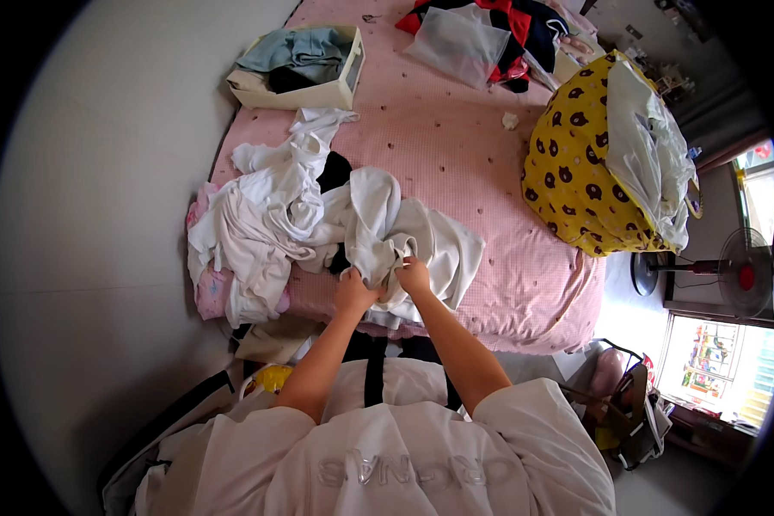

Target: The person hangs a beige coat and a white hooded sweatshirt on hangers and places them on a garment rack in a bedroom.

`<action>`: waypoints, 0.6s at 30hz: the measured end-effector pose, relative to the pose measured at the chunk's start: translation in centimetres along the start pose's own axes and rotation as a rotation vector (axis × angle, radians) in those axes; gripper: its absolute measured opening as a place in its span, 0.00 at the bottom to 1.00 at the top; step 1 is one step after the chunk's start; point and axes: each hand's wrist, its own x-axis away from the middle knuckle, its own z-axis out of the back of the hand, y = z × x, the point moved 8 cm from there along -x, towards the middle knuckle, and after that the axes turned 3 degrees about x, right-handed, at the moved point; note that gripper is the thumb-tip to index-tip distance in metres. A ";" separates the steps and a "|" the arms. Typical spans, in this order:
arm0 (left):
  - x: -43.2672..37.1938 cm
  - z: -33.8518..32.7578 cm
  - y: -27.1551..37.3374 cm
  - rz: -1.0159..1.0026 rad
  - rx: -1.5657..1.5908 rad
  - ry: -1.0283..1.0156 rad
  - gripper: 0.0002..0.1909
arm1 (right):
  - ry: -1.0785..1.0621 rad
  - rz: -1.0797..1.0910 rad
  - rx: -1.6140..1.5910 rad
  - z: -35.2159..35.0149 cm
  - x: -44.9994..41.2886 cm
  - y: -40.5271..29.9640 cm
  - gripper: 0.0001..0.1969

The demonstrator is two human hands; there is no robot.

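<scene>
Both hands grip a crumpled off-white garment (442, 248) at the near edge of a bed with a pink checked cover (419, 142). My left hand (355, 293) pinches its cloth on the left, fingertips pointing away from me. Close by on the right, my right hand (414, 276) holds a gathered edge, perhaps an opening of the garment. Folds hide some of the fingers. Left of my hands lies a loose heap of white clothes (251, 213), with a black cloth (335, 173) partly under it and pink floral fabric (213, 293) showing at its side.
An open cream storage box (297, 98) with folded clothes stands at the bed's far left. A large yellow bear-print bag (571, 161) bulges on the right. Red and black clothing (516, 39) and a translucent plastic bag (458, 45) lie far back. A fan (745, 274) stands beyond the bed's right side.
</scene>
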 end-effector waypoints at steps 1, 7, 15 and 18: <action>0.1 0.2 0.4 -0.045 -0.075 0.048 0.30 | 0.114 0.032 -0.162 0.7 0.4 0.4 0.22; -0.7 2.5 -1.2 0.072 0.186 0.205 0.17 | 0.397 0.040 -0.737 4.1 8.1 2.8 0.10; 1.7 4.4 3.2 -0.180 0.514 0.384 0.13 | 0.427 -0.097 -0.165 4.3 7.4 9.7 0.32; 2.3 6.5 2.9 -0.228 0.500 0.419 0.12 | 0.590 0.149 0.242 7.9 7.1 2.9 0.43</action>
